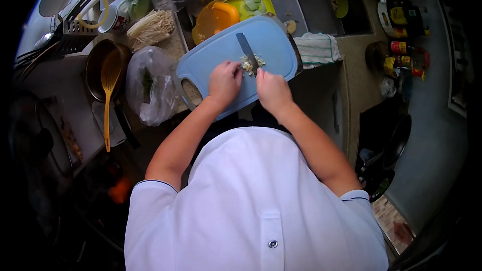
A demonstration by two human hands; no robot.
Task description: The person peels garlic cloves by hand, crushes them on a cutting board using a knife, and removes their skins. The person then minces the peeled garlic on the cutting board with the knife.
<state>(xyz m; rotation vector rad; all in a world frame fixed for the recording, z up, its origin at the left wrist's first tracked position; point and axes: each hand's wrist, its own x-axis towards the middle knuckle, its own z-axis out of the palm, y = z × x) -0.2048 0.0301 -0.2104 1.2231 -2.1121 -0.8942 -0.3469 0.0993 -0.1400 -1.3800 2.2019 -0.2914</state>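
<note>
A blue cutting board lies tilted across the counter edge and sink in front of me. My right hand is wrapped round the handle of a kitchen knife, whose blade points away from me over the board. Finely chopped pale pieces, which look like garlic, lie at both sides of the blade. Beside them, my left hand rests over the board with its fingers curled in. Whether anything is between those fingertips is hidden.
Behind the board, a yellow-green container with cut pale green pieces and an orange bowl stand in the sink. Enoki mushrooms, a plastic bag and a pot with a yellow skimmer are at left. A towel and bottles are at right.
</note>
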